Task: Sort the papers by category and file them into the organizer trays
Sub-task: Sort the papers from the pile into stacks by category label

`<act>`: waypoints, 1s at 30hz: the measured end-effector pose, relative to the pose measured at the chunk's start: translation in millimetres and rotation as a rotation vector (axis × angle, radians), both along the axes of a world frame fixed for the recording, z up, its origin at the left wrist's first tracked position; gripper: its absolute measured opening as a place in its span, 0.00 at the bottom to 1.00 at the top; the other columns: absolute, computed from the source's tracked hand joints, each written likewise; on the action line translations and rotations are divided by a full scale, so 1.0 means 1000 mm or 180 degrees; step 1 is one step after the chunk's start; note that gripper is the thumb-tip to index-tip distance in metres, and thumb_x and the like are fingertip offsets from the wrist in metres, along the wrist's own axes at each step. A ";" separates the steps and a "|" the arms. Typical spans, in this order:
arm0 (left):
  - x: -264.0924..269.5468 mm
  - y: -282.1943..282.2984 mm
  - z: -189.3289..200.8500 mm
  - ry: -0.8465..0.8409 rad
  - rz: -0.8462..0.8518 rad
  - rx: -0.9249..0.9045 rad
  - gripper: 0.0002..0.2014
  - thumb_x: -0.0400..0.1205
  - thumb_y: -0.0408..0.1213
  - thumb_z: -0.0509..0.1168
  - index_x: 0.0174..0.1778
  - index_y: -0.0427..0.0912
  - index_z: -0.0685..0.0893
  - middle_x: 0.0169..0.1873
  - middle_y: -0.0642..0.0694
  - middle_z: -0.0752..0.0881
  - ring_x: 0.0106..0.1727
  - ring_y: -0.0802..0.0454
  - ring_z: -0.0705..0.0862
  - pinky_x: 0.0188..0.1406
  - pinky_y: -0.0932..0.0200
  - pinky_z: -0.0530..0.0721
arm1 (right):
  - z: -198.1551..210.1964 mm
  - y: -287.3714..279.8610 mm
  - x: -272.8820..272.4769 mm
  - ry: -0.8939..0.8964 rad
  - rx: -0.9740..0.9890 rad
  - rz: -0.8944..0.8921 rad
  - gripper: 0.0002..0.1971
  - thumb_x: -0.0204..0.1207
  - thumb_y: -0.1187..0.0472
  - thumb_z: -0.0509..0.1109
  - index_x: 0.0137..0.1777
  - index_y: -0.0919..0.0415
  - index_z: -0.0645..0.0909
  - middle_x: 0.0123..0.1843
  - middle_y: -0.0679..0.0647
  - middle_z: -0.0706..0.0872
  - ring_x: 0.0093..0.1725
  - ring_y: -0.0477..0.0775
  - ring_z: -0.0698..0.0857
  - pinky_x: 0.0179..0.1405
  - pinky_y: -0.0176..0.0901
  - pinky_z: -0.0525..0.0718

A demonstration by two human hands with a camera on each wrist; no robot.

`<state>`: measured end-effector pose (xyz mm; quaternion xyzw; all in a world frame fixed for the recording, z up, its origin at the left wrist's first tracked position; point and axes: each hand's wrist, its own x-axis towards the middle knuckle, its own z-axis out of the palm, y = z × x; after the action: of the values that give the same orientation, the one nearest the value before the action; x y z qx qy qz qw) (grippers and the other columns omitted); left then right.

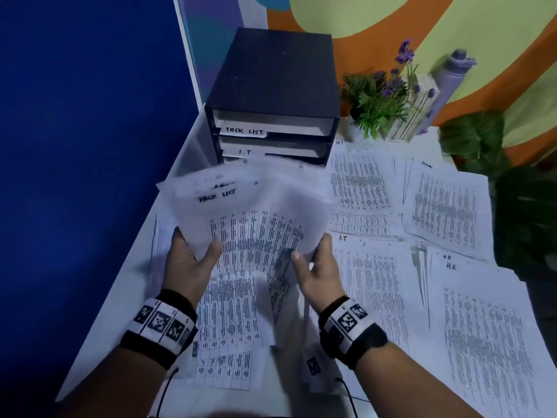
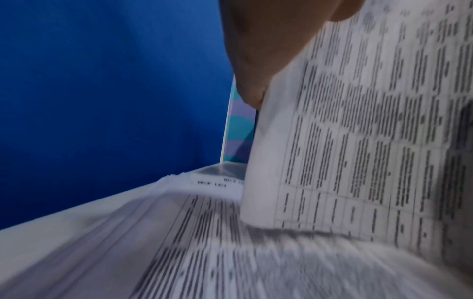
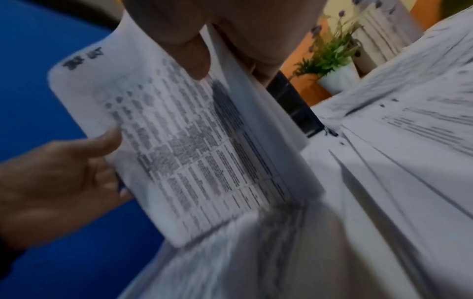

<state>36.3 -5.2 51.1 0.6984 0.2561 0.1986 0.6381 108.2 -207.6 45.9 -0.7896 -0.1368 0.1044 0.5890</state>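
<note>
Both hands hold up a sheaf of printed sheets headed "TASK LIST" [image 1: 241, 218], tilted toward me above the table. My left hand [image 1: 193, 254] grips its left edge, thumb on the front; my right hand [image 1: 313, 260] pinches the right edge. The sheaf [image 3: 179, 141] stands nearly upright in the right wrist view, with my right thumb [image 3: 189, 56] on its face. Behind it stands a black organizer [image 1: 271, 95] with trays labelled "TASK LIST" [image 1: 244, 131] and "I.T" [image 1: 245, 152]. More sheets [image 2: 204, 252] lie flat under the sheaf.
Paper piles cover the white table: an "I.T" pile [image 1: 370, 288], an "HR" pile [image 1: 482, 327] and two others [image 1: 361, 188] [image 1: 446, 209] further back. A potted purple-flowered plant [image 1: 379, 98] stands right of the organizer, a dark leafy plant [image 1: 527, 212] at the right edge. A blue wall [image 1: 75, 146] runs along the left.
</note>
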 end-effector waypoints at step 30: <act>-0.014 0.013 -0.097 0.3555 -0.0185 0.1466 0.64 0.57 0.73 0.74 0.84 0.57 0.47 0.84 0.44 0.42 0.84 0.36 0.45 0.78 0.27 0.54 | -0.031 -0.166 0.168 0.0722 -0.1241 -0.2215 0.18 0.78 0.73 0.57 0.67 0.64 0.74 0.48 0.59 0.79 0.46 0.60 0.79 0.38 0.42 0.76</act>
<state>22.7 7.6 -45.4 0.8239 0.4836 -0.1652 0.2448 276.2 -373.3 14.9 -0.8690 0.2263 0.0094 0.4399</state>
